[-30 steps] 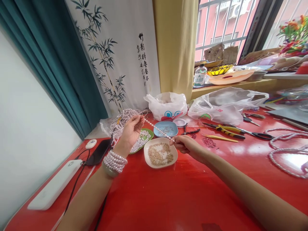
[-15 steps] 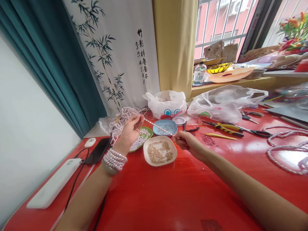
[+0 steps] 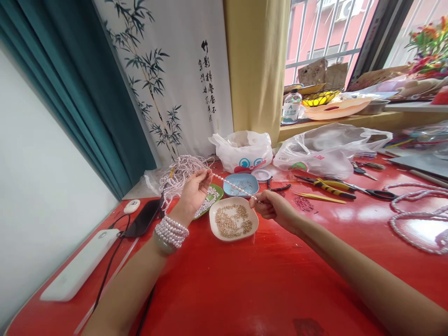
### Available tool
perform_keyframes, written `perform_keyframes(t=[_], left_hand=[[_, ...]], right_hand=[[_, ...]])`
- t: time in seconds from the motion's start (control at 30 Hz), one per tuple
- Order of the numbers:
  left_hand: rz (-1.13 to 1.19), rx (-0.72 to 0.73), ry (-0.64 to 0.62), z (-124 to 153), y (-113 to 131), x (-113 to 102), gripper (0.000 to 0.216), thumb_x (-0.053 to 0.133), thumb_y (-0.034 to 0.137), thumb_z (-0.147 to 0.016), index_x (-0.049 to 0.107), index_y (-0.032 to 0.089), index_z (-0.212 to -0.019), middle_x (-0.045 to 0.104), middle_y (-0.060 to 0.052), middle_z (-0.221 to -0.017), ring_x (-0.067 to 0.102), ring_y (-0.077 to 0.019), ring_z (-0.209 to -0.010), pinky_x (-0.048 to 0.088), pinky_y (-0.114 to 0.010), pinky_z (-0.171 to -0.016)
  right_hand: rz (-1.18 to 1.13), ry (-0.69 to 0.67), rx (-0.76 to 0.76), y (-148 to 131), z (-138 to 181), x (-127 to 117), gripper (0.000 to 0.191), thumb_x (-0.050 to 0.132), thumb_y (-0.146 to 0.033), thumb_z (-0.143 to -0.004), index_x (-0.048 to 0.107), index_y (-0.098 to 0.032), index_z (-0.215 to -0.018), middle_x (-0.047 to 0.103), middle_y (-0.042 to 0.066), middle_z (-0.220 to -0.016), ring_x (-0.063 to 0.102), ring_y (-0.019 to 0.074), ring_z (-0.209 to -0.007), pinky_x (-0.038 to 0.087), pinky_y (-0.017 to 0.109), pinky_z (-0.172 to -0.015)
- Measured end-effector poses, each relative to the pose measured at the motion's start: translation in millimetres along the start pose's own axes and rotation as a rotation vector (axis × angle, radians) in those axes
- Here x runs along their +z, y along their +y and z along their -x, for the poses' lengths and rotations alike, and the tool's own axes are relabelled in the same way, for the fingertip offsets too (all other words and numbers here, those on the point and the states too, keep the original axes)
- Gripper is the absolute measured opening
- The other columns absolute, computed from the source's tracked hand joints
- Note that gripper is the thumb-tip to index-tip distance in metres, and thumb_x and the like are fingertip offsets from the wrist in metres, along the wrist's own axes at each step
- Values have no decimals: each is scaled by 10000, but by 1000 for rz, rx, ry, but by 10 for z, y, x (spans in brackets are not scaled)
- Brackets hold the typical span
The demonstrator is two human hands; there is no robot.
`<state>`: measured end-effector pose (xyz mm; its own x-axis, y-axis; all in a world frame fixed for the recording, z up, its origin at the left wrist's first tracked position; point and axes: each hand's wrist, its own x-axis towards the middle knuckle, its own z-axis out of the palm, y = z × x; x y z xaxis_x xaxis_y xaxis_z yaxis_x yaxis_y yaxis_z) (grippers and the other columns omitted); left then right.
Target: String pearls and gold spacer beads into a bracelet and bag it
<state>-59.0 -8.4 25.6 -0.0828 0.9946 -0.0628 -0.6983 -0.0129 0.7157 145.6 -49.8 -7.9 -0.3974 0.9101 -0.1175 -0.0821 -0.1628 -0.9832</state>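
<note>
A strand of small pearly beads (image 3: 231, 184) is stretched between my two hands above the dishes. My left hand (image 3: 198, 189) pinches its upper end, and several rows of pearly beads (image 3: 171, 232) circle that wrist. The lower end is gripped by my right hand (image 3: 271, 205), whose fingers are curled. Beneath the strand lie a cream dish (image 3: 212, 224) with gold beads (image 3: 231, 220) and a blue dish (image 3: 231, 190) with tiny pieces. Partly behind my left hand sits a green dish (image 3: 219, 191) of white beads (image 3: 210, 200).
A heap of pink-white bead strands (image 3: 184, 170) lies at the back left. Pliers (image 3: 329, 188), yellow tweezers (image 3: 320, 198) and scissors (image 3: 378, 192) rest to the right, near looped bead strands (image 3: 402, 217). Plastic bags (image 3: 241, 149) stand behind. A phone (image 3: 143, 219) and white power bank (image 3: 80, 266) lie left.
My left hand has shifted slightly right and down, and the right hand slightly down. The bead strand remains stretched between them. The whole view has shifted a little.
</note>
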Motion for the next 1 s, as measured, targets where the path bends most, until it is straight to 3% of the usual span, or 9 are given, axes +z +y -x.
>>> perform_keyframes(t=[0.13, 0.3, 0.5, 0.73, 1.0], left_hand=[[-3, 3, -12, -7, -4, -10, 232, 430, -38, -806, 563, 84, -660, 614, -55, -679, 620, -82, -626, 529, -142, -610], [-25, -19, -50, 8, -24, -9, 205, 459, -41, -791, 568, 75, -662, 614, -57, -671, 617, -84, -607, 529, -143, -590], [-37, -18, -66, 3, -26, -17, 210, 452, -35, -801, 561, 78, -663, 614, -46, -664, 614, -73, -595, 527, -133, -587], [-50, -35, -71, 38, -54, 16, 227, 440, -41, -801, 551, 82, -646, 611, -49, -654, 612, -75, -580, 525, -133, -571], [-60, -50, -69, 48, -60, 26, 233, 433, -37, -806, 551, 85, -647, 607, -47, -650, 613, -76, -587, 523, -134, -577]], right_hand=[[18, 32, -46, 16, 2, 33, 142, 415, -215, -634, 447, -172, -503, 175, -93, -428, 93, 61, -398, 69, 244, -395], [21, 46, -97, 50, -21, 34, 134, 399, -189, -620, 409, -183, -487, 325, -46, -447, 266, 77, -419, 210, 246, -428], [47, 108, -122, 37, -12, 11, 124, 416, -208, -641, 517, -153, -592, 166, -93, -469, 96, 67, -415, 77, 256, -417], [74, 106, -171, 43, -13, 35, 181, 423, -237, -650, 415, -185, -477, 311, -52, -436, 268, 83, -434, 220, 254, -450], [91, 162, -194, 30, -7, 17, 164, 424, -266, -666, 506, -166, -564, 180, -81, -479, 116, 79, -429, 82, 270, -434]])
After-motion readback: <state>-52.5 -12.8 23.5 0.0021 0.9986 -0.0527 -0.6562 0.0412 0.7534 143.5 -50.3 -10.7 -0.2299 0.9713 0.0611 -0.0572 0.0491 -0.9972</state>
